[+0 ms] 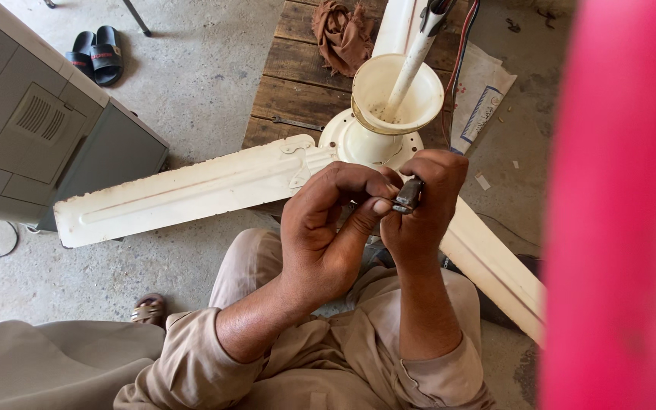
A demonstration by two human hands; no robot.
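Bare concrete floor (191,68), cream ceiling fan (377,121) on wooden pallet (298,83). Small dark metal part (408,195) pinched between left hand (328,228) and right hand (423,205) above lap: probably light, rigid, easily dropped; best held by edges.

Both hands raised together, L hand (324,228) & R hand (423,201) fingertips pinching

Black sandals (94,55), a brown rag (341,34) on wooden planks (286,83), a grey cabinet (36,125).
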